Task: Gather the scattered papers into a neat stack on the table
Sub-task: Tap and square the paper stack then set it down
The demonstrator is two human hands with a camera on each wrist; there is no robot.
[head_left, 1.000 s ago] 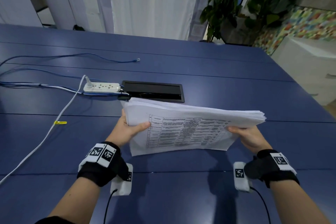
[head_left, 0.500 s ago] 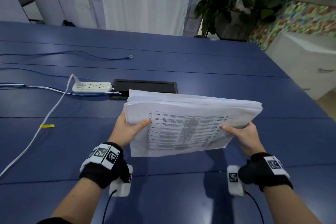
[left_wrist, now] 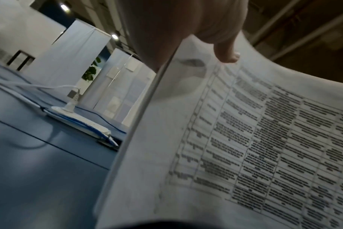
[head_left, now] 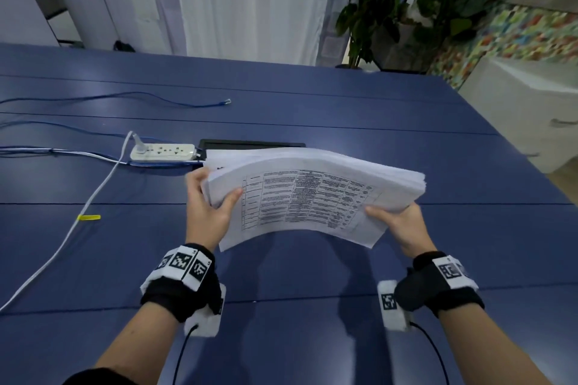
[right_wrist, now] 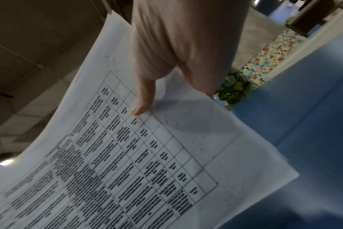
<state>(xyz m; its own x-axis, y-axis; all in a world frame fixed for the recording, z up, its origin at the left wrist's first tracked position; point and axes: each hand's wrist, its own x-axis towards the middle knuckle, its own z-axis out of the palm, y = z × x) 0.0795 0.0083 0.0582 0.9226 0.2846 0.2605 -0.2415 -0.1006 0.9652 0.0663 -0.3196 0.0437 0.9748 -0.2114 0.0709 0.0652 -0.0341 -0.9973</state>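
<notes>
A thick stack of white papers (head_left: 312, 197) with a printed table on the near sheet hangs in the air above the blue table (head_left: 312, 306), arched upward in the middle. My left hand (head_left: 208, 206) grips its left edge, thumb on the printed face. My right hand (head_left: 397, 220) grips the right edge, thumb on top. The left wrist view shows the thumb pressed on the papers (left_wrist: 245, 139). In the right wrist view my thumb lies on the table grid of the papers (right_wrist: 147, 155). The fingers behind the stack are hidden.
A white power strip (head_left: 162, 151) with white and blue cables lies left of the stack, beside a black cable hatch (head_left: 250, 144). A blue network cable (head_left: 125, 98) runs farther back. A yellow tag (head_left: 89, 217) marks the white cord. Plants and a white cabinet stand beyond the right edge.
The stack has risen and bowed upward in the middle as both hands pushed its ends closer. The left hand has lifted higher along the left edge.
</notes>
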